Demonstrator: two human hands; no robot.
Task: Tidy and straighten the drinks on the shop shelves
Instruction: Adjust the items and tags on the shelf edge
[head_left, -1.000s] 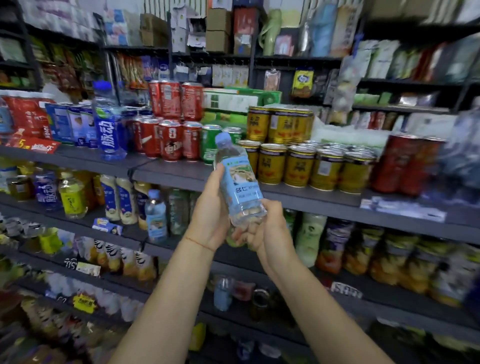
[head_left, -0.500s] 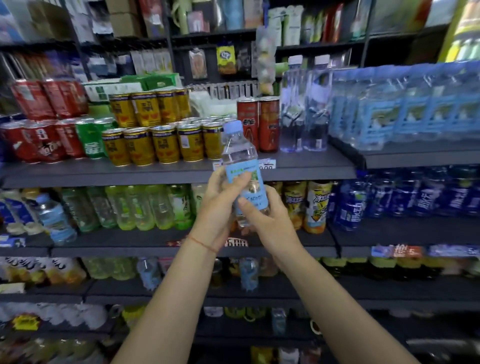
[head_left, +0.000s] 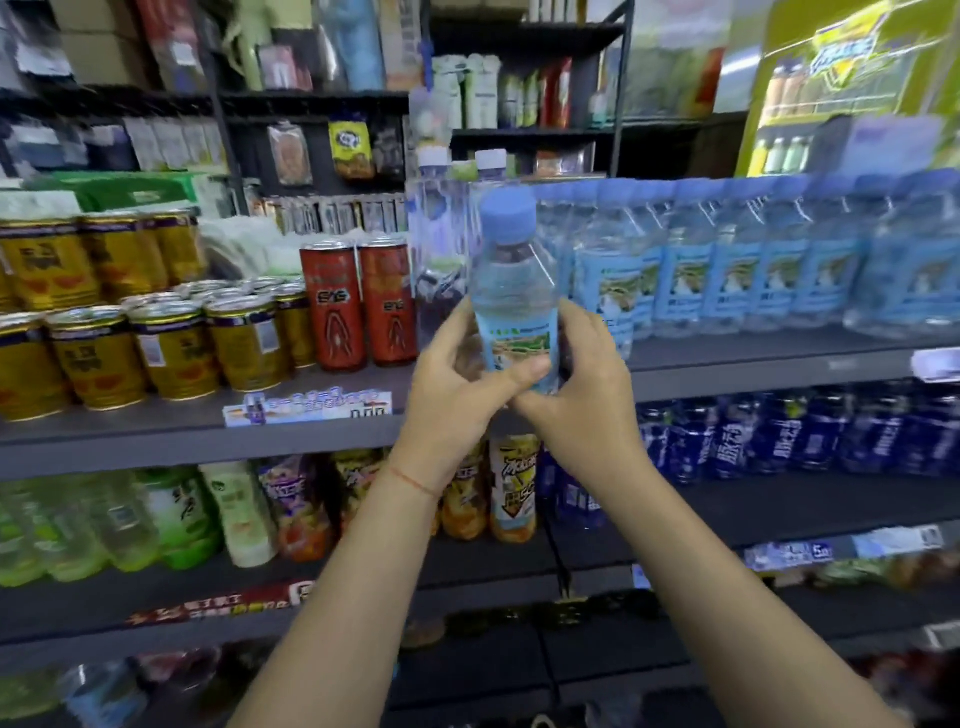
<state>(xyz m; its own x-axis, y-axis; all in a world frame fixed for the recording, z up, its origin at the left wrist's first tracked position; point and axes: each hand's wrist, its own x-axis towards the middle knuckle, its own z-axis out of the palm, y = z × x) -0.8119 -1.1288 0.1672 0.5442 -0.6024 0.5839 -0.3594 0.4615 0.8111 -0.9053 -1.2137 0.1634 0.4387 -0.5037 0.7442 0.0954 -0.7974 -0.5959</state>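
- Water bottle (head_left: 517, 306), blue-capped and blue-labelled, stands upright between both our hands, its long axis vertical and cap uppermost, held in front of the grey shelf (head_left: 753, 364).
- Our left hand (head_left: 457, 374) wraps the lower label from the left, thumb across the front; our right hand (head_left: 587, 384) closes on it from the right, fingers curled behind. Both hands are closed on the bottle; neither is free.
- The row of matching bottles (head_left: 769, 265) stands on the same shelf, to the right and farther back than the held bottle. We judge this row to be its destination.
- Our right hand is nearer that row; the placing move would run rightward and away from us.
- Two red cans (head_left: 358, 306) stand just left of the held bottle and need not be disturbed.
- Keep the axis vertical during set-down, label facing us.
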